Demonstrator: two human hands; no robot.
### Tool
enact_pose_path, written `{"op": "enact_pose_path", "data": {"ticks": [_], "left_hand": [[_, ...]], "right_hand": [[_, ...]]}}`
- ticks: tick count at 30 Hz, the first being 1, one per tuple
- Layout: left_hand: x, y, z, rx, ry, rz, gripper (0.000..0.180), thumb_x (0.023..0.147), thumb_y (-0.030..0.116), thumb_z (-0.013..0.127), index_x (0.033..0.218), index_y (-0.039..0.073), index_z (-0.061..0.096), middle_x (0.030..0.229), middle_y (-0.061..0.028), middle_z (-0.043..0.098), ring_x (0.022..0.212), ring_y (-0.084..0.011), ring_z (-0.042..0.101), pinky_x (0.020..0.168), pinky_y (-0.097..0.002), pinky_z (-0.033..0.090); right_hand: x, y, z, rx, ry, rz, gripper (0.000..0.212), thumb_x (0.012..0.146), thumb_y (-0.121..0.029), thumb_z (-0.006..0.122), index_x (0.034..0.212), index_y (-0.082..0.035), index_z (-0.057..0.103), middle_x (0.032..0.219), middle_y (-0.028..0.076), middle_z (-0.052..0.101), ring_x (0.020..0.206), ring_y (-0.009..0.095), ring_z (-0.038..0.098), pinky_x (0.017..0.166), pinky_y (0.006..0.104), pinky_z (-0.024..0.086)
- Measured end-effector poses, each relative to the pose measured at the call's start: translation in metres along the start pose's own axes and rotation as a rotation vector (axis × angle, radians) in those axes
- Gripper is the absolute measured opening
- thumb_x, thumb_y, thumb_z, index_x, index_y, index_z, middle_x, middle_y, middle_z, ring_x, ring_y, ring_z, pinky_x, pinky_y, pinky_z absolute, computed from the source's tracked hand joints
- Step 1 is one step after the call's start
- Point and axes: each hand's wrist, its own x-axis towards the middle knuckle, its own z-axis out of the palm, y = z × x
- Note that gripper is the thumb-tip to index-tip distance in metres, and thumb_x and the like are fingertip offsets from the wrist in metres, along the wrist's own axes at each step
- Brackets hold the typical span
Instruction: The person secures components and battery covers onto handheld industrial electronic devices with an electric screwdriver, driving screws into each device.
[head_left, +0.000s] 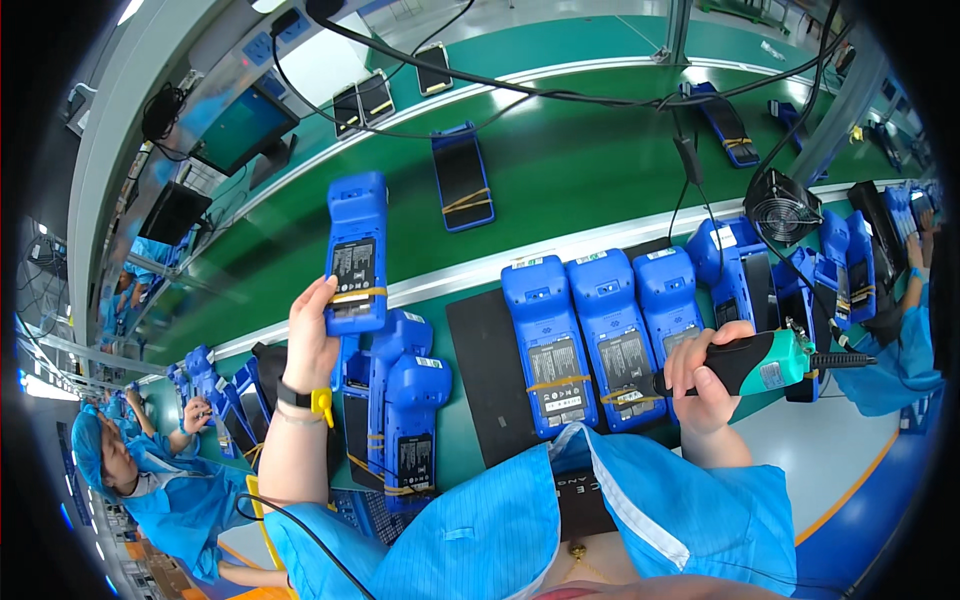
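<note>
My left hand [313, 335] is closed round the lower end of a blue handheld terminal [357, 212], lifted over the edge of the green conveyor. Its battery side faces up, with a tan rubber band round the lower part. In my right hand [703, 390] is an electric screwdriver [772, 362] with a teal and black body, lying sideways with its cable end to the right. Under and beside that hand, three similar blue terminals [542, 290] lie in a row, batteries showing. A black mat [485, 370] lies to their left. The screwdriver's tip is hard to make out.
More blue terminals [418, 380] are stacked left of the mat. On the green belt [560, 165] lies another banded terminal [462, 180]. A small black fan [783, 207] and hanging cables are at the right. Co-workers sit at both sides, one in a blue cap [88, 440].
</note>
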Motion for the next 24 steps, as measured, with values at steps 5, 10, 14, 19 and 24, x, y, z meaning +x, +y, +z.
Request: {"op": "enact_pose_path", "data": {"ticks": [5, 10, 14, 19, 24], "left_hand": [[0.098, -0.033, -0.013, -0.008, 0.113, -0.061, 0.022, 0.091, 0.013, 0.055, 0.103, -0.005, 0.058, 0.099, -0.0162, 0.065, 0.088, -0.0272, 0.065, 0.080, -0.0391, 0.053], [0.174, -0.059, -0.018, 0.065, 0.248, -0.022, 0.023, 0.089, 0.015, 0.059, 0.105, -0.002, 0.058, 0.099, -0.0129, 0.064, 0.087, -0.0258, 0.064, 0.077, -0.0392, 0.052], [0.204, -0.070, -0.044, 1.430, 0.551, 0.269, 0.042, 0.081, 0.016, 0.063, 0.117, -0.003, 0.055, 0.103, -0.0215, 0.063, 0.092, -0.0348, 0.062, 0.086, -0.0419, 0.049], [0.190, -0.047, 0.068, 1.269, 0.113, 0.662, 0.066, 0.078, 0.031, 0.067, 0.127, -0.008, 0.044, 0.117, -0.0308, 0.055, 0.107, -0.0450, 0.054, 0.097, -0.0423, 0.042], [0.192, -0.077, 0.158, 1.142, -0.075, 0.352, 0.108, 0.073, 0.048, 0.071, 0.140, -0.013, 0.012, 0.127, -0.0395, 0.042, 0.118, -0.0467, 0.046, 0.100, -0.0446, 0.041]], "right_hand": [[0.002, 0.001, -0.001, -0.024, 0.004, 0.019, 0.037, 0.080, -0.004, 0.062, 0.107, -0.008, 0.037, 0.066, 0.006, 0.050, 0.049, 0.014, 0.049, 0.048, 0.0291, 0.044], [0.003, -0.003, -0.002, -0.076, 0.032, 0.010, 0.036, 0.080, -0.003, 0.062, 0.106, -0.008, 0.038, 0.067, 0.006, 0.050, 0.049, 0.014, 0.050, 0.049, 0.0294, 0.044], [0.004, -0.005, -0.003, -0.095, 0.037, 0.018, 0.037, 0.078, -0.002, 0.063, 0.105, -0.008, 0.038, 0.068, 0.007, 0.051, 0.048, 0.015, 0.050, 0.049, 0.0298, 0.045], [0.004, -0.003, 0.002, -0.090, 0.061, 0.007, 0.038, 0.079, -0.005, 0.064, 0.105, -0.007, 0.037, 0.064, 0.007, 0.049, 0.047, 0.015, 0.049, 0.047, 0.0296, 0.044], [-0.001, -0.007, 0.003, -0.006, 0.018, 0.044, 0.036, 0.079, 0.002, 0.062, 0.104, -0.006, 0.038, 0.070, 0.010, 0.051, 0.053, 0.017, 0.052, 0.053, 0.0335, 0.046]]}}
